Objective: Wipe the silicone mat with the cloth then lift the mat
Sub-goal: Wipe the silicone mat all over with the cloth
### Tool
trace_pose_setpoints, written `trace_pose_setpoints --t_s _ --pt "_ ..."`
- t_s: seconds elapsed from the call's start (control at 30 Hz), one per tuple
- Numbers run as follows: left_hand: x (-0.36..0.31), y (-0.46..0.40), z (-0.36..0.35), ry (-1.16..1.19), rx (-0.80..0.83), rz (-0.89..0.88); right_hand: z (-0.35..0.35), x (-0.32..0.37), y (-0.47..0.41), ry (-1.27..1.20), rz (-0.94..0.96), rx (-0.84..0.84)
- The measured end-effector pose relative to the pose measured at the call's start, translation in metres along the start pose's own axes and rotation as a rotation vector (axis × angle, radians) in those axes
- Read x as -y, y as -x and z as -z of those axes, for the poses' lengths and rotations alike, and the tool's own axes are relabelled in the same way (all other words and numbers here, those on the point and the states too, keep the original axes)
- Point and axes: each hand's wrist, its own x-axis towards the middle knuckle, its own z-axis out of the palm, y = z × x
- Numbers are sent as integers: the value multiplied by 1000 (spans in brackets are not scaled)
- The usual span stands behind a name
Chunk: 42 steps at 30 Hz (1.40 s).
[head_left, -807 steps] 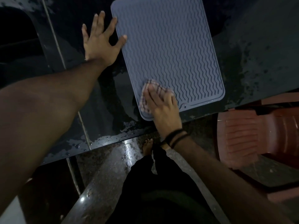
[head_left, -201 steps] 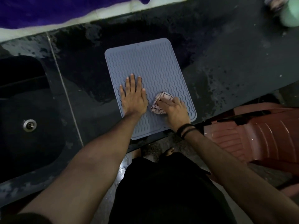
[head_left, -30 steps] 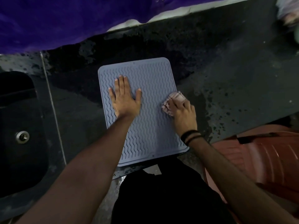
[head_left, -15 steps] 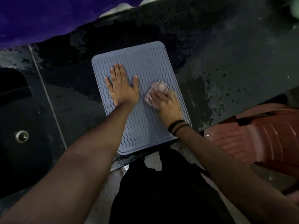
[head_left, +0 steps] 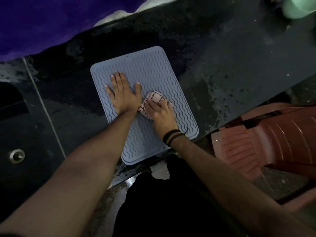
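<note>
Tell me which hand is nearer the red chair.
Right. The right hand presses the cloth on the mat's chair side; the left hand lies flat farther from the red chair.

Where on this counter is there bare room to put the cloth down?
Bare counter lies right of the mat, up to the green object. Mid-mat is crowded: left hand, right hand on cloth.

You are looking down at a dark, wet stone counter (head_left: 239, 69), speckled with water. At the left a black sink (head_left: 20, 134) is sunk into it, its metal drain (head_left: 16, 155) catching a dull glint. A reddish-brown plastic chair (head_left: 266, 141) stands at the near right. Purple fabric (head_left: 42, 23) fills the far left. The light is dim.
</note>
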Motion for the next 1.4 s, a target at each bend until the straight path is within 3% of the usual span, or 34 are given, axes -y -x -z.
trace_pose_setpoints --t_s 0.3,0.37,0.57,0.73,0.87,1.07,1.17,1.27,1.4 --pt "-1 2 4 22 -10 -6 7 -43 97 11 93 98" --pt "0 4 2 5 -21 -14 23 -56 97 16 62 56" --pt "-2 3 3 -3 -18 -6 60 -80 -18 29 -148 -179" --pt "-2 3 0 -18 -25 -1 30 -82 -93 9 -116 57" --pt "-2 2 3 -44 -22 21 5 -93 -39 -35 -60 -101" --pt "-5 4 6 -57 1 18 12 -95 86 32 -52 17" --pt "-2 4 9 -40 44 -8 25 -90 102 43 -49 53" --pt "6 4 20 45 74 -75 38 -66 103 -38 -82 -60" --pt "31 32 28 0 17 -200 30 -3 88 -84 48 -29"
